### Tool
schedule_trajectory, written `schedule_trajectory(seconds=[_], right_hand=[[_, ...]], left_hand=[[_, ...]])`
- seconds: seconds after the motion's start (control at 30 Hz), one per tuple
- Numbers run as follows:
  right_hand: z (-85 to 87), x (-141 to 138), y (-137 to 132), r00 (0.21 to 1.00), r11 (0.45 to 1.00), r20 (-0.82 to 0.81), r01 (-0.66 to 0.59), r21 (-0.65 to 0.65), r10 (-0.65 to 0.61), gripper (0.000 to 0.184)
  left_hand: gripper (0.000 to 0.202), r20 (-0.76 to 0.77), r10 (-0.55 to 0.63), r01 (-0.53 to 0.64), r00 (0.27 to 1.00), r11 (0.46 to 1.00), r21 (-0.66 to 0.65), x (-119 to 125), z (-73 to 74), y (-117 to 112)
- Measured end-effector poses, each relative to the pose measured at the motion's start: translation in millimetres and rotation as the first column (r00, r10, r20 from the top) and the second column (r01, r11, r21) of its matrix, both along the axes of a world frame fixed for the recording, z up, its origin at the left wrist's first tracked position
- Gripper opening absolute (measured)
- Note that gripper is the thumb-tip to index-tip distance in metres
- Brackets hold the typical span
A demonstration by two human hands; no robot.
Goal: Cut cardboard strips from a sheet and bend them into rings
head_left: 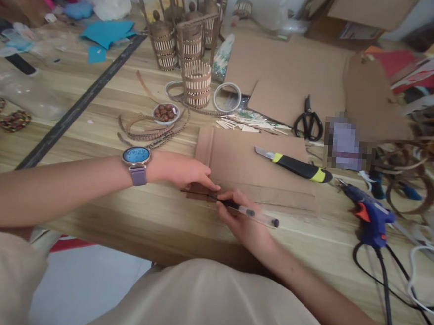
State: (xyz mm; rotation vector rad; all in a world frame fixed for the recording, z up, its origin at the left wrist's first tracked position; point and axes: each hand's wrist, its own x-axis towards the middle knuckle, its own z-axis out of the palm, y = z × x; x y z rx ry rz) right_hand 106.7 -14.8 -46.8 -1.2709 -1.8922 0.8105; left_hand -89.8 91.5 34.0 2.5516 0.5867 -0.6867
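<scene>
My right hand (248, 221) is closed around a pen (261, 217) with a clear barrel and a dark end. Its tip points left, onto the near edge of a brown cardboard sheet (235, 159). My left hand (190, 173), below a smartwatch (136, 155), rests on the sheet's lower left corner, its fingers stretched toward the pen tip. A narrow cardboard strip (289, 197) lies along the sheet's near side, partly hidden by my right hand. A black and yellow-green utility knife (298, 167) lies across the sheet, its blade out.
To the right lie a blue glue gun (374, 218) with its cord and black scissors (308, 124). Behind are a matchstick cylinder (198, 88), a bowl of brown beads (166, 113), a tape roll (227, 98) and larger cardboard (301, 74). A long dark ruler-like strip (83, 98) lies left.
</scene>
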Motion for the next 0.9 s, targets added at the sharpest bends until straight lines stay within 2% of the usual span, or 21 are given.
schedule_trajectory(seconds=[0.27,0.4,0.5,0.63,0.73,0.8,0.9], right_hand=[[11.5,80.0,-5.2,0.975,0.979,0.092,0.204,-0.014,-0.202,0.011],[13.7,100.9,-6.2,0.961,0.963,0.109,0.262,-0.063,-0.254,0.012],[13.9,103.4,-5.3,0.966,0.967,0.099,0.247,-0.059,-0.241,0.012],[14.4,98.3,-2.6,0.972,0.974,0.095,0.221,-0.042,-0.216,0.012],[14.4,98.1,-1.9,0.976,0.98,0.096,0.196,-0.018,-0.194,0.013],[16.2,105.5,-3.6,0.973,0.978,0.105,0.209,-0.003,-0.207,0.014],[26.7,131.6,-7.8,0.939,0.946,0.121,0.322,0.031,-0.323,0.016]], left_hand=[[0.078,0.035,-0.023,0.021,0.999,0.999,0.049,-6.5,-1.5,-0.8],[0.071,0.06,-0.06,0.058,0.996,0.997,0.045,-4.8,-7.1,3.4],[0.045,0.083,-0.126,0.118,0.989,0.988,0.1,14.3,-9.0,3.5],[0.009,0.082,-0.173,0.152,0.982,0.965,0.212,57.3,-4.9,-5.1],[0.013,0.096,-0.124,0.104,0.988,0.975,0.197,80.4,-1.4,-11.2],[0.014,0.085,-0.099,0.082,0.991,0.98,0.181,85.8,-0.9,-12.6],[0.013,0.077,-0.071,0.057,0.995,0.984,0.167,83.7,-4.5,-12.3]])
